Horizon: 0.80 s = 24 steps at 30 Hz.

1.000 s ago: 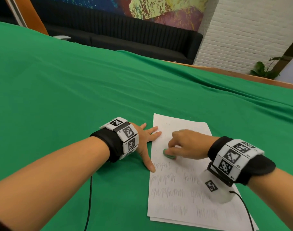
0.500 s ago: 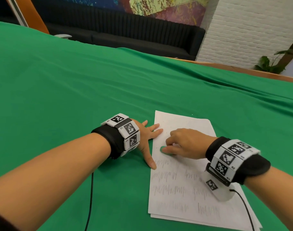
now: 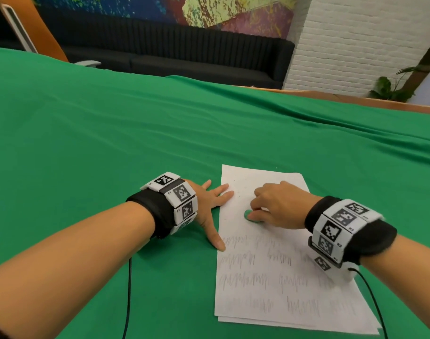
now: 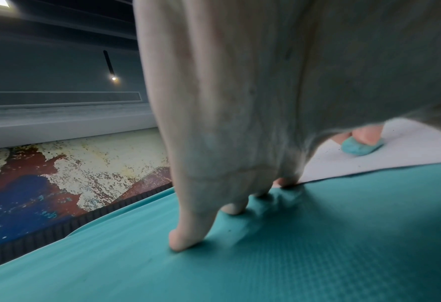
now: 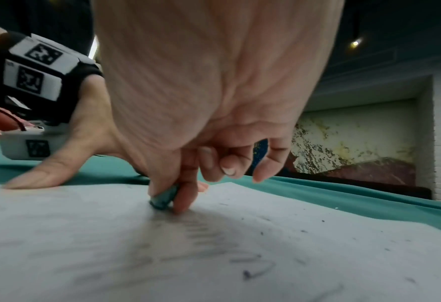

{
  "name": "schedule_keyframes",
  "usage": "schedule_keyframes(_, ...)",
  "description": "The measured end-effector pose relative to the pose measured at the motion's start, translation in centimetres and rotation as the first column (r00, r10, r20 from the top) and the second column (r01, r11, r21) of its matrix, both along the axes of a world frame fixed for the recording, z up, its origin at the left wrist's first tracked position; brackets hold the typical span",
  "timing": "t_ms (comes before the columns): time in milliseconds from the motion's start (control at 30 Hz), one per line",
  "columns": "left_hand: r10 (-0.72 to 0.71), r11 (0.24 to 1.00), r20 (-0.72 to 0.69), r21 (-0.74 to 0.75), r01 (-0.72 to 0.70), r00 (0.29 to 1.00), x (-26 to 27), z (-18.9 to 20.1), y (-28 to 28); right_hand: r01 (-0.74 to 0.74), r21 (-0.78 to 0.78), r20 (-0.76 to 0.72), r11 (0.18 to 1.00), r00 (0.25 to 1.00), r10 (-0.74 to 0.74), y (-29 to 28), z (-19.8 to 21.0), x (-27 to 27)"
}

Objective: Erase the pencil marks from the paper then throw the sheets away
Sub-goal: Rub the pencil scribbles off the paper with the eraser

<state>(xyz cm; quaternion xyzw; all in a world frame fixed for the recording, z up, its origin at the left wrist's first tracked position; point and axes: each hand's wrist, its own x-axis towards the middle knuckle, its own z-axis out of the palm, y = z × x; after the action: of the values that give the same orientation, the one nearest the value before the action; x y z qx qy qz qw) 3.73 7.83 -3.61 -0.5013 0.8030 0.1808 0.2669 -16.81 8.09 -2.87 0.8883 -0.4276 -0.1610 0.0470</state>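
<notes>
White paper sheets (image 3: 277, 285) lie stacked on the green cloth, with rows of grey pencil scribbles across the lower half and a mostly blank upper part. My right hand (image 3: 270, 209) pinches a small green eraser (image 3: 248, 214) between thumb and fingers and presses it on the top sheet (image 5: 214, 255). The same eraser (image 5: 163, 199) shows in the right wrist view and again as a rounded lump (image 4: 360, 148) in the left wrist view. My left hand (image 3: 214, 206) lies flat with fingers spread, thumb and fingertips on the sheet's left edge.
The green cloth (image 3: 111, 143) covers the whole table, with wide bare room to the left and behind the sheets. Thin black cables (image 3: 129, 297) run from both wrist bands. A black sofa (image 3: 184, 59) and a white brick wall stand beyond the table's far edge.
My right hand slid the eraser a little to the right across the top sheet; the scribbles just under it look fainter. The left hand stayed pressed on the paper's edge.
</notes>
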Motion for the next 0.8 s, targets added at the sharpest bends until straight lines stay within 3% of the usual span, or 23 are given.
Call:
schedule_keyframes(67,-0.003,1.0,-0.002,0.002,0.003,1.0,0.0,-0.1,-0.1,-0.003,-0.034,-0.021,0.999,1.0,0.002,-0.3,0.3,-0.1)
schedule_keyframes(233,-0.004,1.0,0.008,0.016,0.003,1.0,-0.1,-0.2,-0.2,0.0,0.19,0.198,0.982,0.979,-0.038,0.0,-0.7,0.1)
schedule_keyframes(333,-0.003,1.0,0.01,0.009,0.003,1.0,-0.1,-0.2,-0.2,0.025,0.017,0.097,1.0,0.995,-0.026,-0.8,0.1,-0.7)
schedule_keyframes(400,-0.005,1.0,0.01,0.007,0.005,1.0,-0.1,-0.1,-0.2,0.052,-0.02,0.163,0.998,0.985,-0.048,-1.2,0.9,-1.4)
schedule_keyframes(500,0.004,1.0,0.009,0.009,-0.004,1.0,-0.2,0.1,-0.3,0.057,0.01,0.386,0.998,0.921,-0.056,-0.5,1.5,-1.9)
schedule_keyframes(600,0.005,1.0,0.022,-0.02,-0.005,1.0,-0.9,1.0,-0.2,0.085,0.148,0.539,0.985,0.828,-0.152,0.6,1.8,-2.1)
schedule_keyframes(733,-0.052,0.988,-0.014,-0.149,0.049,0.999,-2.9,2.4,-0.8,0.122,0.246,0.613,0.962,0.749,-0.252,0.9,1.9,-2.2)
schedule_keyframes(800,-0.076,0.989,-0.094,-0.136,0.063,0.993,-3.9,2.3,-1.2,0.126,0.26,0.588,0.958,0.766,-0.26,0.8,1.9,-2.3)
